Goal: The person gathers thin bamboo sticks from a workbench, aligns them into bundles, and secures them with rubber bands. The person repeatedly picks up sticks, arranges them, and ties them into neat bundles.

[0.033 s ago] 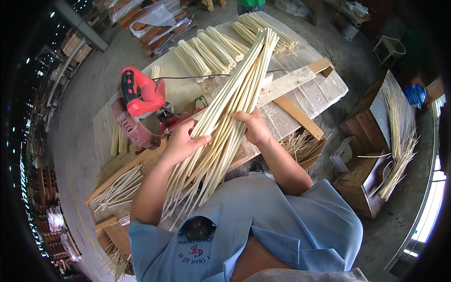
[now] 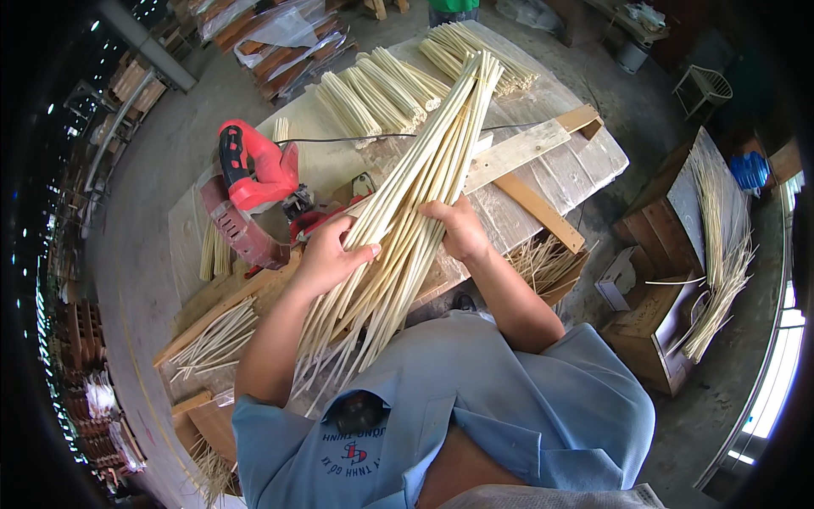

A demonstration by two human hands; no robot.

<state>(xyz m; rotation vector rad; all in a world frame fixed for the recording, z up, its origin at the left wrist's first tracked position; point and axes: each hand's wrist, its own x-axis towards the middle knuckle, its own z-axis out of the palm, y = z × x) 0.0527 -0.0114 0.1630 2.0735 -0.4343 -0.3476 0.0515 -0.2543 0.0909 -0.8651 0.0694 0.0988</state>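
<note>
A long bundle of pale rattan canes (image 2: 415, 229) slants across the middle, its far ends gathered tight and its near ends fanned out towards my shirt. My left hand (image 2: 332, 256) is closed round the bundle's left side, thumb lying over the canes. On the right side, my right hand (image 2: 459, 227) grips the same bundle, its thumb on top; the fingers beneath are hidden. Left of the bundle stands a red miter saw (image 2: 254, 182) with a black-and-red handle, apart from both hands.
Cut cane bundles (image 2: 377, 89) lie along the far side of the worktable (image 2: 585, 170). A wooden fence (image 2: 519, 155) crosses it on the right. Loose canes (image 2: 219, 339) rest at the near left. A box of offcuts (image 2: 547, 267) and a side table with canes (image 2: 712, 212) stand right.
</note>
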